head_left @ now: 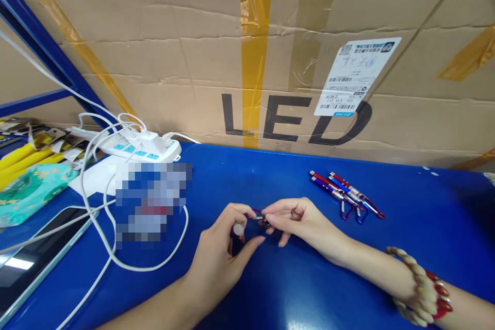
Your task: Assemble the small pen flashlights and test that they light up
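Note:
My left hand [222, 255] is closed around a small dark cylindrical barrel [238, 229] with a round silver end facing up. My right hand [296, 219] pinches a tiny dark part [266, 223] right beside that barrel; a thin red loop shows between the fingertips. Both hands meet low over the blue table [270, 289]. A beaded bracelet [419, 286] circles my right wrist. To the right of my hands lie several slim red and blue pen-like lights with clips [346, 194].
A large cardboard box printed "LED" [270, 51] walls off the back. A white power strip [141, 147] with white cables [116, 247] sits at left, beside a tablet [34, 263], a teal packet [27, 191] and yellow items [19, 157]. A blurred patch covers something near the cables.

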Demonstrator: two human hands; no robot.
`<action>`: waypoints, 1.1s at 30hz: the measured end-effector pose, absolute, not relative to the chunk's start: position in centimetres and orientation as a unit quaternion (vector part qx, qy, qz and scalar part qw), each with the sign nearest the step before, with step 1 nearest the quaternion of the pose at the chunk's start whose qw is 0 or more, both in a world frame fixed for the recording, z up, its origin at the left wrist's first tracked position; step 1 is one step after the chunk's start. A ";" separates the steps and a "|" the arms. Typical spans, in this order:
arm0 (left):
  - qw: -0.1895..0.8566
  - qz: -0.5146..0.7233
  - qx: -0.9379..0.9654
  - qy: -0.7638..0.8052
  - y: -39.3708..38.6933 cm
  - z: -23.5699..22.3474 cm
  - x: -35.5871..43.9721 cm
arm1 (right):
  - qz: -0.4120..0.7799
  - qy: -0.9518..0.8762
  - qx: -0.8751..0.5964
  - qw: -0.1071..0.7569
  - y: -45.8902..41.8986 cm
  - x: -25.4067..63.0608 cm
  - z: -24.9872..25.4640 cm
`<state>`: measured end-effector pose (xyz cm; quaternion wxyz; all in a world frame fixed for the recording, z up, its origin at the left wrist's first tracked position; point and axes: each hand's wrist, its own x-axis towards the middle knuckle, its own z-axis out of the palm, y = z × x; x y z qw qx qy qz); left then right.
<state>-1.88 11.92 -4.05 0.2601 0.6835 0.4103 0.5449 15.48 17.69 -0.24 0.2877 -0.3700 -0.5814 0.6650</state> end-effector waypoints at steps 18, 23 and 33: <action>0.311 0.524 0.669 0.426 11.7 -3.8 -1.7 | 0.661 -0.628 -0.318 0.259 17.6 15.6 -0.4; 0.302 0.524 0.660 0.445 11.8 -3.7 -1.6 | 0.672 -0.605 -0.328 0.272 17.6 15.5 -0.4; 0.321 0.512 0.658 0.450 11.9 -3.6 -1.7 | 0.654 -0.635 -0.323 0.255 17.6 15.5 -0.3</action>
